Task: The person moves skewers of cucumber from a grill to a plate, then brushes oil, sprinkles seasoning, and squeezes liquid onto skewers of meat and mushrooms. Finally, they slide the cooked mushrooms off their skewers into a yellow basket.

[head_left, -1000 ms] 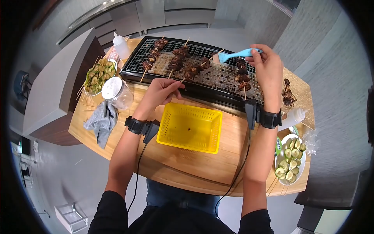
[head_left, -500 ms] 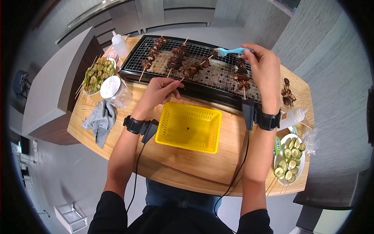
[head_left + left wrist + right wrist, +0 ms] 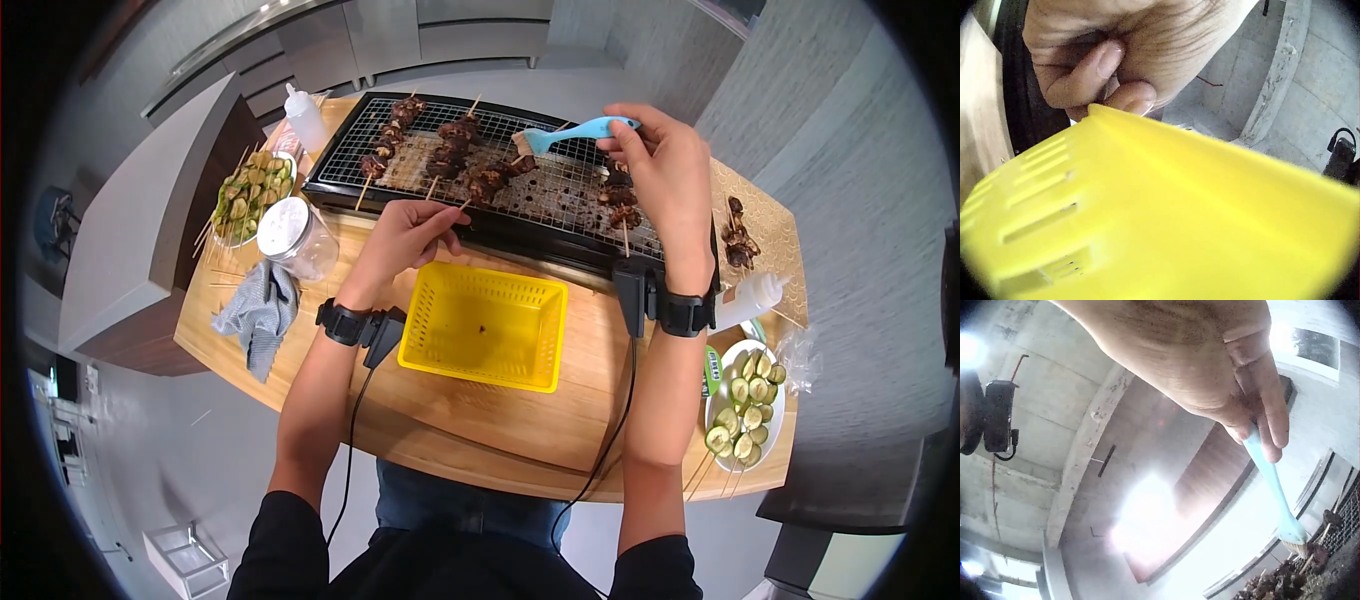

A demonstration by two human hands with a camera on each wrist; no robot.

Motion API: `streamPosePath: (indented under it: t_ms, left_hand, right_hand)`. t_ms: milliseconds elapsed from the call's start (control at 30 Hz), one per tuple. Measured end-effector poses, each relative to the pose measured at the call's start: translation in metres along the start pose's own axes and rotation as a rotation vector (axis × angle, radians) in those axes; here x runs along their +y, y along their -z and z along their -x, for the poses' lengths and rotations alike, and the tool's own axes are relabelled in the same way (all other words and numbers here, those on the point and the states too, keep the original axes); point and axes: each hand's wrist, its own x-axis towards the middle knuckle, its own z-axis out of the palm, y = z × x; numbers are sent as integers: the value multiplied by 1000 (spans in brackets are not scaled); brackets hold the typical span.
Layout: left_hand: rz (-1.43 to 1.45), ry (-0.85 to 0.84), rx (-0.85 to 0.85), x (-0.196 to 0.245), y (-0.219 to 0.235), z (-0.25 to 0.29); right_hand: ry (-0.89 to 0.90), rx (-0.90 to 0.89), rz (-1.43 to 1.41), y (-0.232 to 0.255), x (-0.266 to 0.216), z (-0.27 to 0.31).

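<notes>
My right hand (image 3: pixel 668 175) pinches the handle of a light blue brush (image 3: pixel 575 131) above the grill. The brush's bristles are at the upper part of a meat skewer (image 3: pixel 489 181); in the right wrist view the brush (image 3: pixel 1277 499) slants down from the right hand (image 3: pixel 1210 369) with its bristles at dark meat. My left hand (image 3: pixel 408 236), at the grill's near edge, pinches the lower end of that skewer's stick. In the left wrist view the left hand (image 3: pixel 1116 50) has its fingers curled, their tips partly hidden behind the yellow basket (image 3: pixel 1166 200).
Other meat skewers (image 3: pixel 450 148) lie on the black grill (image 3: pixel 540 237). A yellow basket (image 3: pixel 484 380) stands before it. To the left are a jar (image 3: pixel 312 250), a cloth (image 3: pixel 262 312) and sliced-vegetable skewers (image 3: pixel 253 195); to the right, a bottle (image 3: pixel 748 302) and a plate (image 3: pixel 717 402).
The right hand and brush have moved left, bringing the bristles from the skewer's far tip down along its meat. The left hand has stayed nearly in place.
</notes>
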Motion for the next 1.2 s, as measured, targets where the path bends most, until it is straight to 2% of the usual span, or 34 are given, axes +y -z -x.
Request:
streamPosePath:
  t_ms: [200,433,600,933,1100,1200]
  left_hand:
    - [-3,-11,-6,1,1,0]
    - [12,-27,2,-1,0,0]
    - [16,-44,11,-2,1,-1]
    - [128,-69,20,-4,2,-1]
    - [172,-87,3,-6,4,-2]
    - [191,-79,-7,-5,5,-1]
  right_hand:
    - [-11,-43,72,4,4,-1]
    - [36,-16,124,3,2,0]
    - [60,68,57,3,3,0]
    - [1,30,-144,1,-1,-1]
    - [49,94,32,4,8,-3]
    - [48,114,-3,5,6,-2]
